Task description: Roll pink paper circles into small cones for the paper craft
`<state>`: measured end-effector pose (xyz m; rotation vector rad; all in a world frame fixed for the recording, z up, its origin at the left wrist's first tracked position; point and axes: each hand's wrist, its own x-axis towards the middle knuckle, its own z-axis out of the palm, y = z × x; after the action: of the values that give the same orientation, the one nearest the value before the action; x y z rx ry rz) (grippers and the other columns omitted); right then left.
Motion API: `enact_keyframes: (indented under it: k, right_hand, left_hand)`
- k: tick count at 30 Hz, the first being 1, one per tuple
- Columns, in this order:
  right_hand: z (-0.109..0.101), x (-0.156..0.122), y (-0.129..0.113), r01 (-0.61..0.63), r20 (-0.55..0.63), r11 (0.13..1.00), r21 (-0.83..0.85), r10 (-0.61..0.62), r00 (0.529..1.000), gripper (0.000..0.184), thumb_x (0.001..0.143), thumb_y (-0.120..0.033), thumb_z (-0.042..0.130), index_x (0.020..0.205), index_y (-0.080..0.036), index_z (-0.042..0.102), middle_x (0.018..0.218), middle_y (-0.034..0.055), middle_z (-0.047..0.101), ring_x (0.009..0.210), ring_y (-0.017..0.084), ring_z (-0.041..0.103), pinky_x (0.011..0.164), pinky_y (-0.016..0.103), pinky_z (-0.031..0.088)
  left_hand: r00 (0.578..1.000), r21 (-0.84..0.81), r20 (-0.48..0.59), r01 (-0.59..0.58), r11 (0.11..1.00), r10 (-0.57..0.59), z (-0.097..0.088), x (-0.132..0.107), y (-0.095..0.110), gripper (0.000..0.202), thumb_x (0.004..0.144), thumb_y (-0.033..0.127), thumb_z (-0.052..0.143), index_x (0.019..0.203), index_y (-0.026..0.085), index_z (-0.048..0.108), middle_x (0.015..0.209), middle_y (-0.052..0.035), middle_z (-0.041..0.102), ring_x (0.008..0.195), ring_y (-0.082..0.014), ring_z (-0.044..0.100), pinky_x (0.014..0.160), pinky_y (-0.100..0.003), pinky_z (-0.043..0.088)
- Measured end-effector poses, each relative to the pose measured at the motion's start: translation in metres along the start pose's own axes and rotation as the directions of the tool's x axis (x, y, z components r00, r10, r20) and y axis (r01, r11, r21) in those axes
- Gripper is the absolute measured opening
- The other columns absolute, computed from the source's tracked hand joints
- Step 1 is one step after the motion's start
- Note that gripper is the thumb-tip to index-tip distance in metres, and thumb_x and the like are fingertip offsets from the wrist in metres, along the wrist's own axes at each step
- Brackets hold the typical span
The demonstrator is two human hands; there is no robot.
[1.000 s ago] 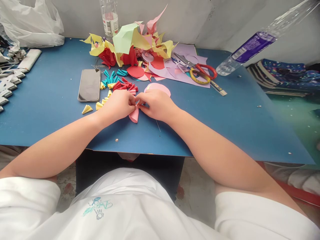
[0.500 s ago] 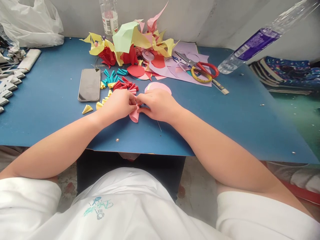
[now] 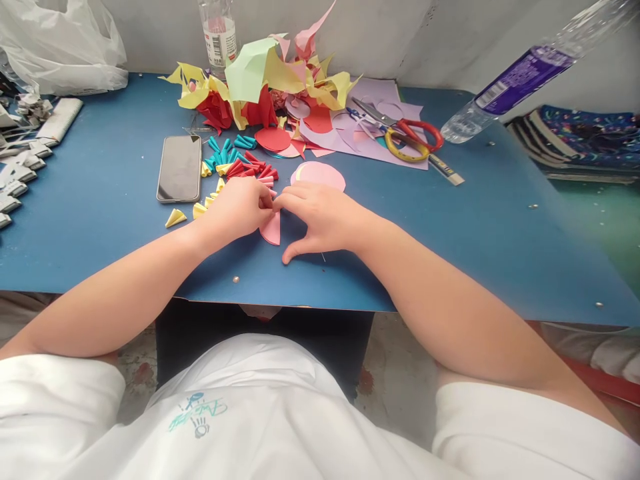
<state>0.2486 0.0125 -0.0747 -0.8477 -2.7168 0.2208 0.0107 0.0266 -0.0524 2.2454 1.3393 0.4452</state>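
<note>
My left hand [image 3: 243, 207] pinches a piece of pink paper [image 3: 271, 230] by its upper end; the paper hangs below my fingertips with a rounded lower edge and looks folded. Beside it, my right hand [image 3: 325, 219] has its thumb spread away, while its index fingertip meets the top of the paper. Pink paper circles [image 3: 320, 173] lie just beyond my right hand. Close past my left hand are small rolled paper cones: red cones [image 3: 245, 167], teal cones [image 3: 223, 155] and yellow cones [image 3: 175, 218]. Part of the cone group is hidden behind my left hand.
A phone [image 3: 179, 170] lies left of the cones. Behind are paper scraps [image 3: 250, 73], scissors [image 3: 413, 137] and a cutter blade piece [image 3: 447, 170]. A bottle [image 3: 520, 83] stands at the right, another bottle [image 3: 219, 40] at the back. A plastic bag [image 3: 65, 47] sits far left.
My right thumb has opened away from the pink paper, and the right hand has shifted slightly. The paper, rolled in a curve before, now looks flatter. My left hand keeps its pinch.
</note>
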Motion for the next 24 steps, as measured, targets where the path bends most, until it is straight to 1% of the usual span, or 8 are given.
enact_keyframes:
  k: [2, 3, 6, 8, 10, 16, 21, 24]
  right_hand:
    - [0.002, 0.0, -0.003, 0.01, -0.039, 1.0, 0.022, -0.01, 0.999, 0.083, 0.082, -0.083, 0.098, 0.127, -0.017, 0.074, 0.114, 0.0181, 0.081, 0.102, 0.04, 0.071, 0.086, 0.049, 0.053]
    - [0.003, -0.001, -0.004, 0.002, -0.057, 0.999, 0.034, 0.0, 0.998, 0.078, 0.089, -0.082, 0.093, 0.126, -0.016, 0.075, 0.113, 0.0187, 0.081, 0.101, 0.04, 0.071, 0.087, 0.049, 0.054]
    - [0.006, -0.001, -0.009, -0.073, -0.076, 0.993, 0.092, 0.08, 0.994, 0.039, 0.114, -0.053, 0.068, 0.124, -0.016, 0.075, 0.114, 0.0201, 0.082, 0.103, 0.038, 0.071, 0.091, 0.049, 0.054]
    - [0.008, 0.0, -0.01, -0.131, -0.086, 0.986, 0.099, 0.14, 0.986, 0.022, 0.113, -0.034, 0.063, 0.121, -0.018, 0.076, 0.114, 0.0188, 0.082, 0.104, 0.037, 0.071, 0.09, 0.048, 0.053]
    - [0.01, -0.001, -0.011, -0.161, -0.098, 0.985, 0.069, 0.167, 0.981, 0.018, 0.105, -0.03, 0.069, 0.118, -0.019, 0.076, 0.112, 0.0171, 0.081, 0.104, 0.037, 0.07, 0.087, 0.047, 0.052]
    - [0.006, -0.005, -0.018, -0.135, -0.034, 0.99, -0.035, 0.134, 0.99, 0.04, 0.097, -0.037, 0.084, 0.131, -0.019, 0.074, 0.123, 0.0176, 0.079, 0.11, 0.039, 0.068, 0.085, 0.045, 0.049]
    - [0.009, -0.007, -0.02, -0.077, -0.028, 0.996, -0.053, 0.076, 0.997, 0.082, 0.086, -0.076, 0.097, 0.138, -0.018, 0.071, 0.128, 0.0211, 0.076, 0.11, 0.042, 0.065, 0.096, 0.054, 0.054]
    - [0.01, -0.007, -0.018, -0.096, -0.059, 0.995, -0.01, 0.096, 0.994, 0.073, 0.093, -0.07, 0.093, 0.138, -0.017, 0.071, 0.127, 0.0217, 0.077, 0.11, 0.042, 0.067, 0.099, 0.055, 0.056]
  left_hand:
    - [1.0, -0.002, -0.004, -0.008, 1.0, 0.008, 0.0, 0.0, 0.0, 0.011, 0.082, 0.027, 0.07, 0.071, 0.026, 0.073, 0.073, -0.0032, 0.079, 0.086, -0.0267, 0.073, 0.086, -0.039, 0.056]
    - [1.0, -0.002, -0.005, -0.005, 1.0, 0.005, 0.0, 0.0, 0.0, 0.012, 0.082, 0.027, 0.071, 0.071, 0.026, 0.073, 0.073, -0.0031, 0.078, 0.087, -0.0268, 0.073, 0.086, -0.039, 0.055]
    - [1.0, 0.008, 0.004, 0.016, 1.0, -0.016, 0.0, -0.001, 0.002, 0.011, 0.084, 0.026, 0.074, 0.074, 0.024, 0.078, 0.076, -0.0026, 0.079, 0.087, -0.0257, 0.071, 0.088, -0.039, 0.054]
    - [1.0, 0.016, 0.015, 0.023, 1.0, -0.023, -0.001, -0.001, 0.004, 0.011, 0.085, 0.026, 0.075, 0.076, 0.022, 0.081, 0.078, -0.0024, 0.08, 0.087, -0.0244, 0.069, 0.089, -0.039, 0.053]
    - [0.999, 0.021, 0.019, 0.029, 0.999, -0.029, -0.001, -0.001, 0.005, 0.012, 0.086, 0.025, 0.075, 0.075, 0.021, 0.08, 0.078, -0.0027, 0.079, 0.086, -0.0239, 0.069, 0.089, -0.039, 0.053]
    - [1.0, 0.012, 0.017, 0.016, 1.0, -0.016, 0.0, 0.0, 0.004, 0.016, 0.084, 0.023, 0.072, 0.068, 0.023, 0.07, 0.075, -0.0033, 0.077, 0.097, -0.0267, 0.076, 0.096, -0.038, 0.056]
    - [1.0, -0.028, 0.021, 0.013, 1.0, -0.012, -0.002, -0.001, 0.003, 0.014, 0.083, 0.026, 0.074, 0.069, 0.025, 0.073, 0.076, -0.002, 0.078, 0.099, -0.0276, 0.076, 0.099, -0.039, 0.058]
    - [1.0, -0.013, 0.019, 0.0, 1.0, 0.0, -0.002, -0.001, 0.002, 0.015, 0.085, 0.03, 0.074, 0.071, 0.025, 0.075, 0.076, -0.0021, 0.079, 0.099, -0.0283, 0.076, 0.1, -0.039, 0.058]
